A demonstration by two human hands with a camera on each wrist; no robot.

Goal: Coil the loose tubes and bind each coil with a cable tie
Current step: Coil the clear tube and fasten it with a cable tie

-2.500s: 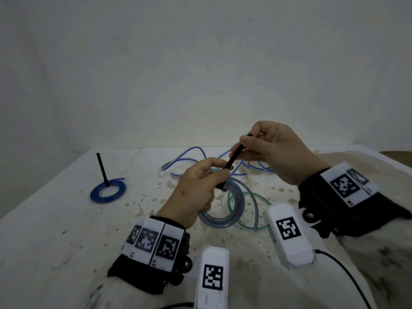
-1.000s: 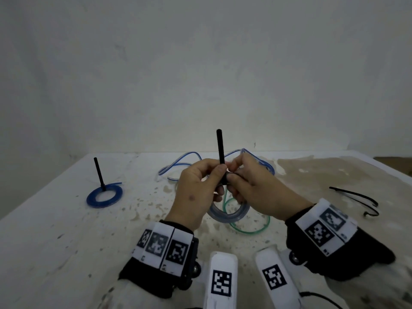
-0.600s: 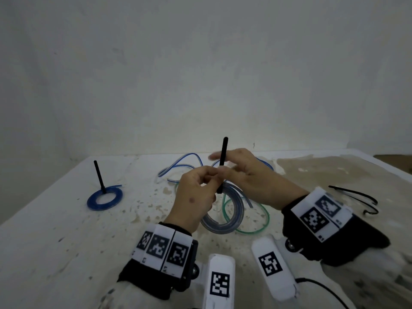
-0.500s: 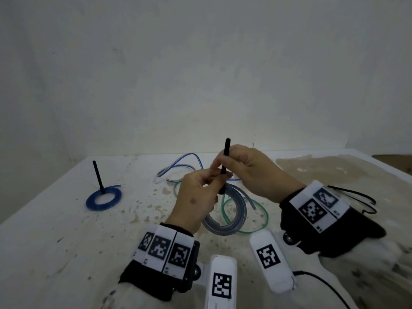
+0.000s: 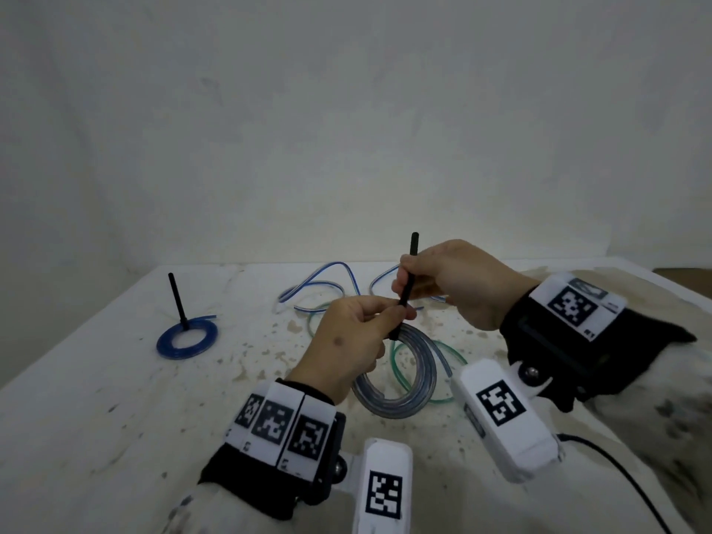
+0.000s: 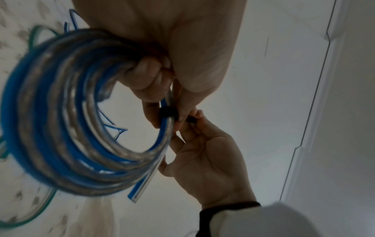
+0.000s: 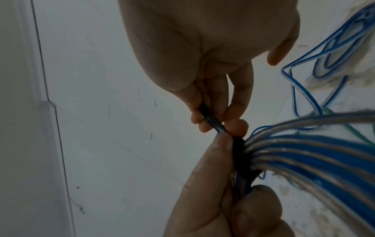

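Observation:
My left hand (image 5: 358,333) grips a coil of clear, blue-striped tube (image 5: 408,379) above the table, its fingers curled round the bundle (image 6: 61,128). A black cable tie (image 5: 409,275) is looped round the coil where the left thumb (image 7: 213,160) presses it. My right hand (image 5: 443,281) pinches the tie's free tail (image 7: 211,120), which sticks up past the fingers. The tie's band (image 6: 168,112) shows dark against the tube beside the left fingertips.
A tied blue coil (image 5: 187,339) with its black tie tail upright lies at the left of the stained white table (image 5: 96,418). Loose blue-white tube (image 5: 319,287) and green tube (image 5: 427,395) lie behind and under the hands. A black cord (image 5: 624,479) trails at lower right.
The right hand has taken hold of the tie's tail again and drawn it up and to the right. The left hand keeps the coil in place.

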